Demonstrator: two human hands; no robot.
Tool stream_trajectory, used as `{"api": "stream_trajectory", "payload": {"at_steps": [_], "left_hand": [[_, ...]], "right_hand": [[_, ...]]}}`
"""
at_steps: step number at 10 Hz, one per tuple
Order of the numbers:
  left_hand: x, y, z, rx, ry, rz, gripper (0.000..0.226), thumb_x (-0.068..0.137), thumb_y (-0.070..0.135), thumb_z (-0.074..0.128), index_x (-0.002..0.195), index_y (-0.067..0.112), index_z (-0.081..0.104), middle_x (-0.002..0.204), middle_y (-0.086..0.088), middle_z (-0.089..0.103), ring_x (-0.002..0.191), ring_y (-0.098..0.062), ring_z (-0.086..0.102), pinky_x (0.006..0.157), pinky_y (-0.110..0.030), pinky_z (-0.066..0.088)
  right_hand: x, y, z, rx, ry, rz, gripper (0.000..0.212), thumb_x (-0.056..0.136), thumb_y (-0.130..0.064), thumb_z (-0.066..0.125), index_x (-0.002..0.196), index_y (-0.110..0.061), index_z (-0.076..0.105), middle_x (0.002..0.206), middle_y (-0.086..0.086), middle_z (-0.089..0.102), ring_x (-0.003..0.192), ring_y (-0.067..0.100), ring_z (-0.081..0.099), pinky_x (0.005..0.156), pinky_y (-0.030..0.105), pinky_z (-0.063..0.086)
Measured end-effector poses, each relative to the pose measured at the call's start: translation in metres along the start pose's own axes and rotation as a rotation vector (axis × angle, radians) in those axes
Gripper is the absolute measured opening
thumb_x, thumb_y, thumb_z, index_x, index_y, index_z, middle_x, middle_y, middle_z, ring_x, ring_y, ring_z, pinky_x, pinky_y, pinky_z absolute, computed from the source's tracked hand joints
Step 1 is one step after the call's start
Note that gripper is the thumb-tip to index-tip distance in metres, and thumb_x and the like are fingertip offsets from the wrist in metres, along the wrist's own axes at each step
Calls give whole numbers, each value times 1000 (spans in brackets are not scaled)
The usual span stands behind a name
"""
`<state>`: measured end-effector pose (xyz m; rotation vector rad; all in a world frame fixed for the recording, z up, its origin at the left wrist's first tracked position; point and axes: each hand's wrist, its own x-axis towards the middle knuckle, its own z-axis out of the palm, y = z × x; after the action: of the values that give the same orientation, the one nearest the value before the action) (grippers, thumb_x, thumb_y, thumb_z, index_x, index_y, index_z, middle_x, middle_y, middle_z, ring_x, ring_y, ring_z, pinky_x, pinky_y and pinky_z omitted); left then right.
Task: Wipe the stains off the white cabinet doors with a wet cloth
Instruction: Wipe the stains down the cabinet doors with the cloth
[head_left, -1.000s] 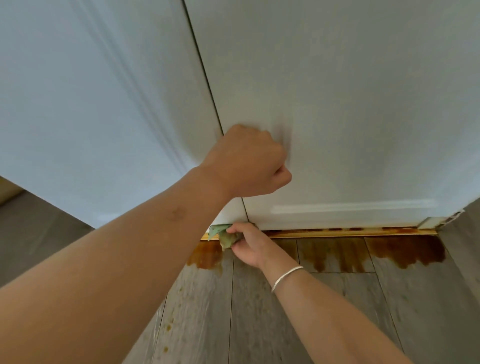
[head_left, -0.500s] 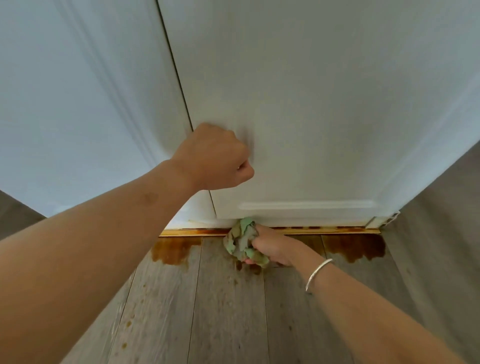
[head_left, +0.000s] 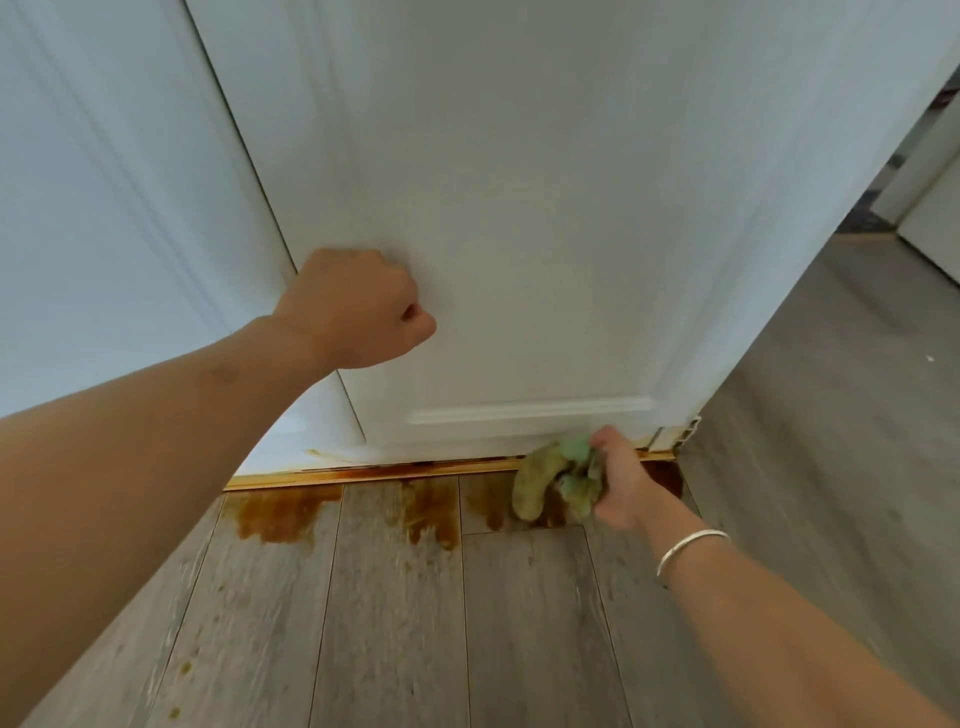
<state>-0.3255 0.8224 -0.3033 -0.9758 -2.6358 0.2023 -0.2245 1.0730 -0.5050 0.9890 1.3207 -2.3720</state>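
The cloth (head_left: 550, 480), clenched in the right grip (head_left: 621, 480), is being moved rightward along the door (head_left: 519, 208) base; the left grip (head_left: 358, 306) is being held fisted, empty.

**Stained grey plank floor**

Grey wood-look floor (head_left: 519, 623) fills the lower half of the frame. A gold strip (head_left: 374, 473) runs along its far edge. Just in front of the strip, brown stains (head_left: 275, 512) spread over the boards in several patches. A crumpled green cloth (head_left: 535, 488) is down over the rightmost patch. Small brown drips (head_left: 184, 667) dot the lower left.
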Motion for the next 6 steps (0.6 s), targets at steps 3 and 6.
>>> {"api": "stream_trajectory", "payload": {"at_steps": [3, 6], "left_hand": [[-10, -8, 8, 36, 89, 101, 36, 76, 33, 30, 46, 14, 34, 37, 5, 23, 35, -19, 26, 46, -19, 20], [-49, -74, -11, 112, 147, 67, 36, 76, 30, 32, 45, 14, 32, 39, 9, 13, 33, -18, 19, 49, -15, 19]], "right_hand": [[39, 2, 12, 406, 337, -107, 36, 99, -11, 34, 129, -8, 54, 125, 10, 59, 113, 29, 57, 105, 43, 44], [57, 79, 148, 253, 141, -2, 26, 96, -4, 44, 119, -1, 55, 117, 22, 58, 96, 27, 53, 84, 20, 45]]}}
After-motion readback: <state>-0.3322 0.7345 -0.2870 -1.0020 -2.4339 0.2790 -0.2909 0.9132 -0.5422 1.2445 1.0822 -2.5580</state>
